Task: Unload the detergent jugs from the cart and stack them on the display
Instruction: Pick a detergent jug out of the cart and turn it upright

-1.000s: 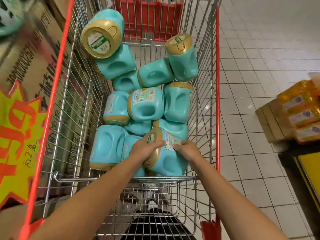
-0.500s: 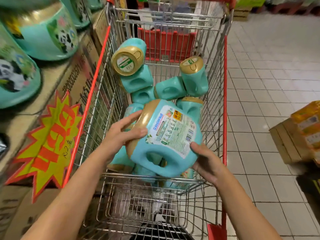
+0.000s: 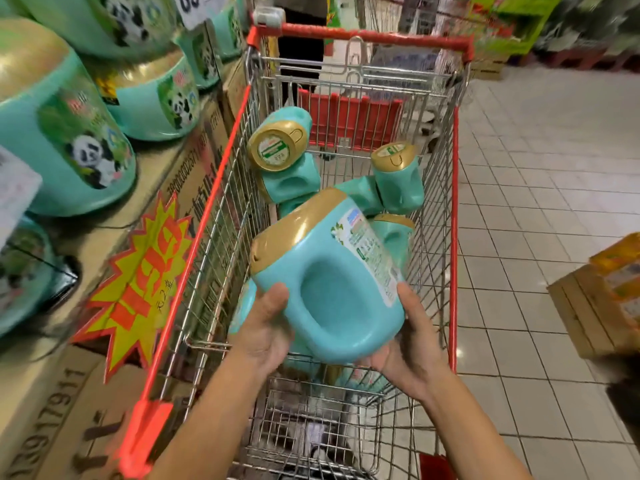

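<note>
One jug (image 3: 332, 278) is held up over the near end of the cart (image 3: 363, 35), clear of the load below. It is tilted, gold cap end up and to the left, handle recess toward the camera. It is clamped from both sides. The left hand (image 3: 265, 327) is cupped under the cap-side lower corner with the thumb laid on the face. The right hand (image 3: 412, 348) is wrapped under the base end with the thumb along the label edge. Both grips are closed on the jug; nothing is released. The display (image 3: 152, 188) is just left of the cart: cardboard cases topped with panda-label stacked jugs (image 3: 69, 140), with an upper tier seen at top left. A starburst price sign (image 3: 138, 285) is fixed to its front. Progress is judged mid-way at best: part of the stock is already stacked, and this jug is lifted but not yet placed. Several are left in the cart: a far-left jug (image 3: 277, 150) and a far-right jug (image 3: 398, 174) with caps toward the camera, and more lying under and behind the held one. A count cannot be given, since the view is blocked. Left to do for this jug: it is to be swung left over the red rail and set on the display. Clipping the rail or knocking the stacked jugs is judged the main risk. A crate (image 3: 585, 306) of yellow bottles is seen at right, not part of the job.
</note>
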Available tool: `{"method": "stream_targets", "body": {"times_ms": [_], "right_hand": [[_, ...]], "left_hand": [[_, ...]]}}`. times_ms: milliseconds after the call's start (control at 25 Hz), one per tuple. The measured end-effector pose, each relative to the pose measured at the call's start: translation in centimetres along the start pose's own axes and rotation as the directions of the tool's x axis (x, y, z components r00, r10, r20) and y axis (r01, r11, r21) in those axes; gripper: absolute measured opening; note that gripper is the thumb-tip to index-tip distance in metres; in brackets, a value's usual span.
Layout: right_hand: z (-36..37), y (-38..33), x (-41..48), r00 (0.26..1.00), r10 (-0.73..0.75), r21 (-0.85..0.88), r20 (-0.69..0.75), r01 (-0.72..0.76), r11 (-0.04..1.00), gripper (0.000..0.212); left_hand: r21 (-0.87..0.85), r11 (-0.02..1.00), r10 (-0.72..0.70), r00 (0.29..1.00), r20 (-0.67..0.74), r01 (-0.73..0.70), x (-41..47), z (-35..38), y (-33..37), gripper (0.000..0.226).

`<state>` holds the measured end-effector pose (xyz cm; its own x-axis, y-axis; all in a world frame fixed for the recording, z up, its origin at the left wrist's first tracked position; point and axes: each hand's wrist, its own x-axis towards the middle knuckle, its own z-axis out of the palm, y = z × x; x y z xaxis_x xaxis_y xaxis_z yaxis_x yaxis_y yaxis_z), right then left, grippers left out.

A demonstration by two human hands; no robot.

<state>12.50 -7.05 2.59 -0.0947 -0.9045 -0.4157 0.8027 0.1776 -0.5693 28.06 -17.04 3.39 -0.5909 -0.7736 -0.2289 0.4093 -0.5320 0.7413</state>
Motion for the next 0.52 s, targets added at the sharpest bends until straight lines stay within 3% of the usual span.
{"method": "stream_targets", "body": {"times_ms": [80,120,200,240,320,400,440,520], "right_hand": [[0.9,-0.2,-0.2,0.985,-0.098,-0.278,-0.140,0.056,0.959,0.081],[1.2,-0.4,-0.5,0.958,-0.228,-0.488,-0.176,0.116,0.865,0.088],[2.1,-1.1,-1.2,0.886,-0.464,-0.879,0.013,0.231,0.416,0.100],[2.9,-1.2,-1.6,0.873,-0.462,-0.947,0.155,0.265,0.184,0.102],[4.4,0.1,-1.7,0.868,-0.380,-0.948,0.318,0.282,-0.148,0.111],[5.4,2.4,-1.4,0.816,-0.413,-0.891,0.403,0.248,-0.379,0.115],[5.8,3.3,-1.3,0.773,-0.488,-0.894,0.406,0.225,-0.388,0.108],[6.0,3.7,-1.0,0.692,-0.655,-0.952,0.303,0.244,-0.183,0.084]], "left_hand": [[-0.027,0.998,0.050,0.996,-0.069,-0.052,-0.3,0.8,0.1,0.111],[-0.022,0.997,0.075,0.992,-0.105,-0.078,-0.4,1.1,0.3,0.121],[0.009,0.995,0.102,0.981,-0.165,-0.101,-0.6,1.2,0.3,0.138],[0.015,0.995,0.104,0.979,-0.178,-0.102,-0.7,1.2,0.3,0.139],[0.016,0.995,0.103,0.978,-0.180,-0.102,-0.7,1.3,0.4,0.123],[0.051,0.992,0.120,0.979,-0.167,-0.113,-0.7,1.5,0.7,0.091],[0.101,0.988,0.130,0.981,-0.147,-0.116,-0.8,1.4,0.9,0.081],[0.241,0.965,0.128,0.989,-0.072,-0.108,-0.7,1.1,1.2,0.081]]}}
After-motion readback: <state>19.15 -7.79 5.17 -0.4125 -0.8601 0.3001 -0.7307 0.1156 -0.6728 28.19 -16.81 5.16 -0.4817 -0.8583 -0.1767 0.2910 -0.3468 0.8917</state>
